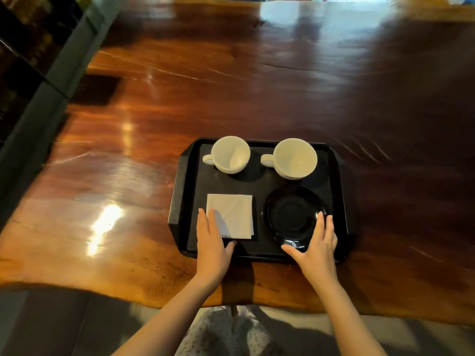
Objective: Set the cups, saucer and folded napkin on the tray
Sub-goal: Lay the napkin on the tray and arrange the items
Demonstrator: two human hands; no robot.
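A black tray (180,201) sits on the glossy wooden counter (128,150), and everything is on it: two white cups (230,154) (295,158) along its far edge, handles pointing left, the folded napkin (231,214) at its near left, the black saucer (290,214) at its near right. The left hand (212,242) lies flat on the napkin's corner, fingers (211,217) spread, gripping nothing; the right hand (317,246) rests open on the saucer's near rim
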